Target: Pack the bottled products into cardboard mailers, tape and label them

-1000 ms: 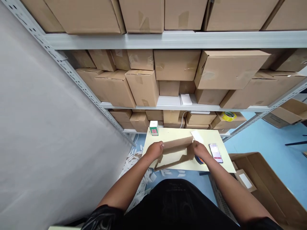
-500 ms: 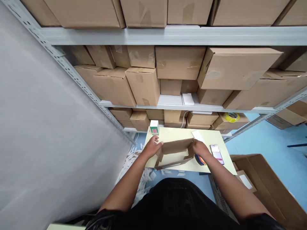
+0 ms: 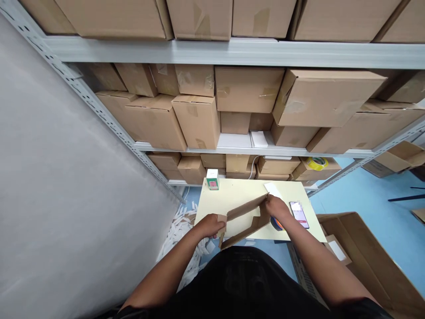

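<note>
Over the table's [image 3: 242,188] near edge, the open cardboard box [image 3: 247,208] is skewed. The right hand [image 3: 277,208] grips its far right corner; the left hand [image 3: 210,225] pinches an end flap [image 3: 222,224]. Squaring the walls first should help that flap bend cleanly.

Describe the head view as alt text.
A left hand and right hand hold an open brown cardboard box over a pale yellow table with a green-white carton and lit smartphone. Grey metal shelves of brown boxes stand behind.
</note>
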The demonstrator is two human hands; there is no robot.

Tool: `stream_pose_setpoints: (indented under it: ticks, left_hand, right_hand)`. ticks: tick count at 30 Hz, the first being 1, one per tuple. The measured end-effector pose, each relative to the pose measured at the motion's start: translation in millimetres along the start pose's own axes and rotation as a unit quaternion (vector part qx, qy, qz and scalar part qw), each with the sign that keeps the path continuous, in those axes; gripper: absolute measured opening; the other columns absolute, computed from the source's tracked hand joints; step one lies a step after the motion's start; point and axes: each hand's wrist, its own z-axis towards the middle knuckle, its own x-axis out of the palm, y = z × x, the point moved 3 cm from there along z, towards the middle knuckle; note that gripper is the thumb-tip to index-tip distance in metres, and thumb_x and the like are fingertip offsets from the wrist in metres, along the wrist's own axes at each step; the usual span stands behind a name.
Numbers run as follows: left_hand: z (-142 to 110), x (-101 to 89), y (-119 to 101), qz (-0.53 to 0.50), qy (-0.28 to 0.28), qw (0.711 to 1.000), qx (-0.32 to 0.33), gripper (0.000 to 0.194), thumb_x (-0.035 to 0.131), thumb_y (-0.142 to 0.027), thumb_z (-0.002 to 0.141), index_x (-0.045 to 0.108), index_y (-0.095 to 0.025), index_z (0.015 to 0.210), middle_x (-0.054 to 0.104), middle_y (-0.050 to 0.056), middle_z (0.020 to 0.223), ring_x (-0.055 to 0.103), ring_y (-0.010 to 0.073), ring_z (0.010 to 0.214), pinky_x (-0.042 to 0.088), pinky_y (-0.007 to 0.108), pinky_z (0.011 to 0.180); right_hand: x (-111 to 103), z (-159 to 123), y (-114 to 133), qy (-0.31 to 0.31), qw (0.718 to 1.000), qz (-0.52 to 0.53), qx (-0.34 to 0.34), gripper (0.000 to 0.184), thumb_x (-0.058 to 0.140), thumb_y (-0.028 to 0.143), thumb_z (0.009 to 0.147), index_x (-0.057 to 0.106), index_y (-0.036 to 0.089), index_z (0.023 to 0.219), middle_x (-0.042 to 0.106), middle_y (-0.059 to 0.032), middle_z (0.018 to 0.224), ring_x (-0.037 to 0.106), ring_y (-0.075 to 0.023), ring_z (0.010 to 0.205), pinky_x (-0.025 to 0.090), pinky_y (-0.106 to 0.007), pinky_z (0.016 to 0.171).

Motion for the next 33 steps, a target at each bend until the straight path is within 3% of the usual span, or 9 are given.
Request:
stream_pose_setpoints:
  ticks: [2, 5, 9, 14, 19, 22, 25, 29, 33]
  left_hand:
    - [7, 0.0, 2, -0.049, -0.030, 0.998, -0.004, 0.013, 0.058, -0.029, 0.083, 0.064, -0.018, 0.087, 0.069, 0.003, 0.075, 0.065, 0.0165, 0.051, 0.042, 0.024, 0.044]
    - [23, -8.5, 1, -0.088, -0.143, 0.986, 0.009, 0.010, 0.056, -0.024, 0.084, 0.063, -0.019, 0.087, 0.071, 0.002, 0.078, 0.067, 0.0158, 0.061, 0.042, 0.023, 0.051]
    - [38, -24.7, -14, 0.014, -0.300, 0.952, 0.055, 0.012, 0.059, -0.021, 0.080, 0.051, -0.022, 0.071, 0.062, -0.002, 0.069, 0.058, 0.0154, 0.067, 0.037, 0.024, 0.058]
    - [49, -26.2, -38, 0.024, -0.390, 0.919, 0.053, 0.017, 0.059, -0.024, 0.081, 0.045, -0.024, 0.072, 0.052, -0.005, 0.067, 0.049, 0.0151, 0.065, 0.031, 0.027, 0.061]
    - [55, -17.7, -46, 0.010, -0.365, 0.922, 0.130, 0.029, 0.057, -0.048, 0.092, 0.051, -0.023, 0.077, 0.058, -0.003, 0.075, 0.054, 0.0160, 0.071, 0.040, 0.028, 0.068]
    - [50, -18.5, -38, 0.037, -0.307, 0.919, 0.243, 0.033, 0.046, -0.044, 0.100, 0.060, -0.022, 0.079, 0.067, 0.003, 0.088, 0.061, 0.0184, 0.086, 0.047, 0.031, 0.083]
    - [43, -22.3, -20, 0.057, -0.271, 0.905, 0.322, 0.029, 0.046, -0.036, 0.101, 0.070, -0.022, 0.093, 0.074, 0.007, 0.105, 0.063, 0.0221, 0.109, 0.046, 0.039, 0.103]
    - [44, -25.6, 8, -0.015, -0.311, 0.900, 0.306, 0.034, 0.045, -0.039, 0.101, 0.074, -0.022, 0.096, 0.076, 0.010, 0.115, 0.057, 0.0253, 0.131, 0.040, 0.046, 0.117]
    - [51, -20.9, 21, -0.102, -0.304, 0.907, 0.271, 0.045, 0.038, -0.044, 0.104, 0.075, -0.019, 0.098, 0.070, 0.013, 0.132, 0.059, 0.0250, 0.131, 0.044, 0.044, 0.116]
  right_hand:
    - [1, -1, 2, -0.012, 1.000, -0.001, 0.004, 0.029, 0.045, 0.025, 0.096, 0.064, 0.014, 0.115, 0.072, -0.0205, 0.117, 0.069, -0.0314, 0.109, 0.047, -0.036, 0.084]
    - [6, -4, 5, -0.050, 0.998, 0.030, -0.002, 0.029, 0.049, 0.027, 0.094, 0.058, 0.016, 0.119, 0.070, -0.0195, 0.114, 0.068, -0.0312, 0.104, 0.046, -0.037, 0.082]
    - [18, -6, 6, -0.110, 0.985, 0.132, -0.028, 0.020, 0.051, 0.035, 0.088, 0.054, 0.022, 0.104, 0.065, -0.0116, 0.113, 0.064, -0.0268, 0.098, 0.048, -0.036, 0.081]
    - [37, -3, 0, -0.134, 0.958, 0.239, -0.083, 0.033, 0.055, 0.052, 0.087, 0.058, 0.023, 0.102, 0.059, -0.0079, 0.117, 0.060, -0.0258, 0.110, 0.047, -0.039, 0.101]
    - [54, 7, -14, -0.114, 0.945, 0.265, -0.156, 0.045, 0.059, 0.051, 0.088, 0.065, 0.023, 0.123, 0.055, -0.0096, 0.138, 0.054, -0.0258, 0.131, 0.042, -0.042, 0.115]
    - [57, 13, -27, -0.095, 0.933, 0.302, -0.170, 0.044, 0.056, 0.048, 0.092, 0.069, 0.023, 0.125, 0.053, -0.0105, 0.148, 0.050, -0.0252, 0.139, 0.043, -0.042, 0.116]
    - [57, 9, -36, -0.076, 0.920, 0.328, -0.202, 0.043, 0.053, 0.051, 0.097, 0.072, 0.023, 0.124, 0.053, -0.0096, 0.153, 0.048, -0.0248, 0.144, 0.039, -0.043, 0.121]
    - [58, -5, -39, -0.048, 0.912, 0.304, -0.270, 0.051, 0.043, 0.055, 0.103, 0.067, 0.025, 0.137, 0.047, -0.0082, 0.162, 0.042, -0.0254, 0.150, 0.029, -0.048, 0.127]
    - [57, -16, -43, -0.022, 0.920, 0.248, -0.302, 0.054, 0.039, 0.047, 0.105, 0.055, 0.026, 0.151, 0.036, -0.0059, 0.168, 0.032, -0.0253, 0.156, 0.023, -0.052, 0.129]
